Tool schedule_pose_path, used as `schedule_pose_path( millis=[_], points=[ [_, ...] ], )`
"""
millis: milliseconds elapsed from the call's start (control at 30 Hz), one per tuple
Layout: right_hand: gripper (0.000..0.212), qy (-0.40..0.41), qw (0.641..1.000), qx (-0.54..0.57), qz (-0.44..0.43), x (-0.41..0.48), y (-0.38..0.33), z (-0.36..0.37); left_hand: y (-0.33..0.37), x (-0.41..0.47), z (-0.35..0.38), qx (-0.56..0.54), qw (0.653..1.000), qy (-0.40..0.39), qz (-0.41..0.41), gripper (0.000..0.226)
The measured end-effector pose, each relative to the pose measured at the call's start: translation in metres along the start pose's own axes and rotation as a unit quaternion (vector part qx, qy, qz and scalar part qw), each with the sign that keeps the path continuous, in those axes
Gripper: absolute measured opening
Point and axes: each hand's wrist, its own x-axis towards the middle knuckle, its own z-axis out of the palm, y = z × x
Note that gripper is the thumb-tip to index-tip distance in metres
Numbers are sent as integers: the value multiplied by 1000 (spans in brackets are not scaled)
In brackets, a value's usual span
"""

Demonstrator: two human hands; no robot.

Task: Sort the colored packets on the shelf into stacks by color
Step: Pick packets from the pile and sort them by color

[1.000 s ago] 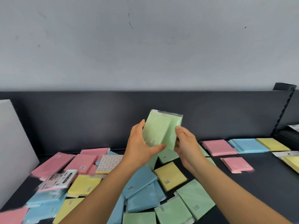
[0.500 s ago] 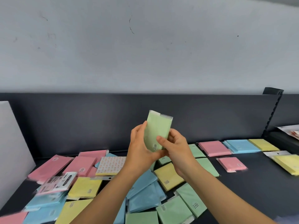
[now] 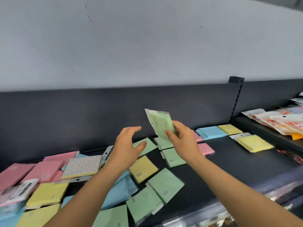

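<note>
Nearest, along the front edge of the shelf [image 3: 229,174]: a blurred glossy rail [image 3: 246,203] at the right, and left of it a loose, overlapping heap reaching to the left end. Open room only on the right half: bare dark surface from the front edge back to the sorted row, broken by 1 lone yellow packet [image 3: 254,143] toward the right end.

Counted in the heap, front to back:
- 6 loose green packets [image 3: 165,184]: 3 by the front edge, 1 mid-shelf, 2 near the back edge
- 3 yellow packets [image 3: 143,168]
- at least 3 pink packets [image 3: 45,171] at the left end
- several blue packets [image 3: 119,189], overlapped, number unclear
- 1 patterned packet [image 3: 83,166]
- 1 white printed packet [image 3: 21,192], blurred

Above mid-shelf, left hand [image 3: 129,145] spread, fingers loosely bent, thumb apart, holding nothing, over the rear green ones. Just right of it, right hand [image 3: 182,138] raised, thumb and fingers clamped on a thin green bundle [image 3: 161,123], tilted with its top leaning left, clear of the shelf; number inside unclear.

Farther, 1 single pink packet [image 3: 205,149] behind the right wrist. Along the back edge, 3 stacks side by side: pink stack [image 3: 197,137], mostly hidden by the right hand, then blue stack [image 3: 209,131], then yellow stack [image 3: 229,129]. Behind all, dark back panel [image 3: 65,120]. Past the right end, white and orange packs [image 3: 278,122] on a neighbouring shelf.
</note>
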Motion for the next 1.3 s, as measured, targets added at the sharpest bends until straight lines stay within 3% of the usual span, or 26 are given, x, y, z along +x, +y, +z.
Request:
schedule_pose_path(
  millis=[267, 433, 667, 967, 1033, 1133, 1233, 1300],
  points=[
    [29, -16, 989, -139, -48, 24, 81, -83, 38, 23, 70, 95, 995, -23, 34, 42],
    [33, -52, 984, -150, -84, 48, 127, -132, 64, 44, 127, 141, 990, -20, 9, 39],
    [32, -130, 979, -102, -120, 78, 154, -143, 66, 44, 161, 207, 974, 0, -92, 41],
    [30, -206, 959, -83, -173, 83, 143, -108, 44, 17, 129, 306, 928, -8, -211, 31],
    [33, -238, 940, -110, -219, 73, 133, -107, 40, 12, 121, 308, 922, -2, -234, 34],
    [44, -298, 880, -168, -328, 51, 119, -104, 35, 5, 112, 293, 918, -22, -266, 37],
    [47, -339, 826, -208, -400, 33, 112, -98, 28, -6, 109, 278, 919, -94, -263, 51],
    [47, -350, 809, -230, -413, 28, 110, -93, 24, -14, 107, 288, 919, -140, -230, 60]
  ],
)
